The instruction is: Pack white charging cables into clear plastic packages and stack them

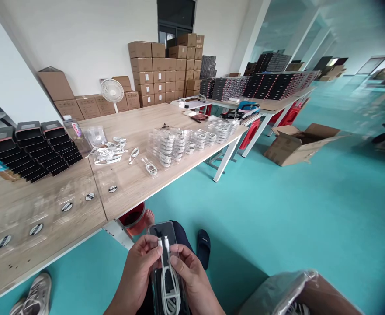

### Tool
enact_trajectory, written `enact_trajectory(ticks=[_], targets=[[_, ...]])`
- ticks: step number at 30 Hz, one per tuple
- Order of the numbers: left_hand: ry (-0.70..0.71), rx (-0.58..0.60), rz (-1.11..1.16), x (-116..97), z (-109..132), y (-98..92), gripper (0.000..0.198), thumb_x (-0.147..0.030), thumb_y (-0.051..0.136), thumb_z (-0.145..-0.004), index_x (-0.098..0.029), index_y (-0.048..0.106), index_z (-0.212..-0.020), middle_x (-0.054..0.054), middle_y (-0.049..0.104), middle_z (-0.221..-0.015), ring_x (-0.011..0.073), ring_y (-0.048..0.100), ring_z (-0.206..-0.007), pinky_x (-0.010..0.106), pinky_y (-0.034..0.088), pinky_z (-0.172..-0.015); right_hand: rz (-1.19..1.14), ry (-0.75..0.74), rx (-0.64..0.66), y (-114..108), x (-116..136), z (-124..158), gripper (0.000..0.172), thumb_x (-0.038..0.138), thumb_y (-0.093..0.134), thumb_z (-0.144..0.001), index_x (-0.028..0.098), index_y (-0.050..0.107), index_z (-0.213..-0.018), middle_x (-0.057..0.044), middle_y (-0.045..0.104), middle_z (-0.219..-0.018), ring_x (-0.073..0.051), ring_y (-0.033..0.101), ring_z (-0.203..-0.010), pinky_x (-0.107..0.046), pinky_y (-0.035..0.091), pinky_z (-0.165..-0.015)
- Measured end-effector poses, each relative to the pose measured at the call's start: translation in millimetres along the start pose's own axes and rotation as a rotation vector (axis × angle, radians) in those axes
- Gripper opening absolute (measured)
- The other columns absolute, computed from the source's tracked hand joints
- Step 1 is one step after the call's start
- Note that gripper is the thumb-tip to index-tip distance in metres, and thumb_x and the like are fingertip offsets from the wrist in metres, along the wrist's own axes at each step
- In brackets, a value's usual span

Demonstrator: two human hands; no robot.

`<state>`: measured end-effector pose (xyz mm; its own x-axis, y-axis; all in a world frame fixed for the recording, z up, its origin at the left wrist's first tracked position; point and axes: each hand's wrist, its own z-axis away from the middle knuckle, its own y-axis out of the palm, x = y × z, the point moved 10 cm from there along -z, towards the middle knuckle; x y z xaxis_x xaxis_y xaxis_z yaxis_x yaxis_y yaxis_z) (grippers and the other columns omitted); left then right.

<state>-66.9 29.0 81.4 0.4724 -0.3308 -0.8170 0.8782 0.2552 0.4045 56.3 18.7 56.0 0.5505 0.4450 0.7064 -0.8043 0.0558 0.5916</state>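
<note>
A coiled white charging cable (170, 291) lies along a clear plastic tray (161, 228) over my lap, its two connectors pointing away from me. My left hand (139, 267) is closed, with thumb and forefinger pinched at the left connector. On the other side, my right hand (192, 273) is closed around the tray's right edge, its thumb close to the cable. Fingers partly cover the tray's sides. To the upper left on the table (133, 192) lie a heap of loose white cables (109, 153), a single coiled cable (133, 155) and a packed cable (150, 167).
Stacked packed cables (168, 146) line the table's front edge. Clear trays with round labels (67, 207) lie at left, near black boxes (44, 148) and a bottle (74, 127). A lined carton (297, 293) stands at lower right; a red bucket (136, 221) sits below the table.
</note>
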Motion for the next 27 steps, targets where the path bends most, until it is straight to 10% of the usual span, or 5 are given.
enact_trajectory(ticks=[15, 27], targets=[[-0.085, -0.072, 0.007, 20.4, 6.8, -15.1, 0.066, -0.033, 0.091, -0.062, -0.02, 0.067, -0.122, 0.006, 0.078, -0.086, 0.0177, 0.068, -0.076, 0.026, 0.053, -0.064, 0.234, -0.183, -0.047, 2.4, 18.2, -9.9, 0.05, 0.051, 0.083, -0.072, 0.023, 0.061, -0.108, 0.003, 0.066, -0.08, -0.017, 0.06, -0.074, -0.032, 0.047, -0.071], [-0.185, 0.029, 0.208, 31.5, 7.9, -9.2, 0.051, -0.026, 0.094, -0.059, -0.017, 0.078, -0.107, 0.001, 0.073, -0.071, 0.0089, 0.061, -0.059, 0.022, 0.053, -0.062, 0.215, -0.164, 0.065, 16.7, 15.5, -3.4, 0.049, 0.052, 0.075, -0.081, 0.025, 0.058, -0.118, 0.001, 0.062, -0.085, -0.017, 0.058, -0.08, -0.033, 0.048, -0.078]])
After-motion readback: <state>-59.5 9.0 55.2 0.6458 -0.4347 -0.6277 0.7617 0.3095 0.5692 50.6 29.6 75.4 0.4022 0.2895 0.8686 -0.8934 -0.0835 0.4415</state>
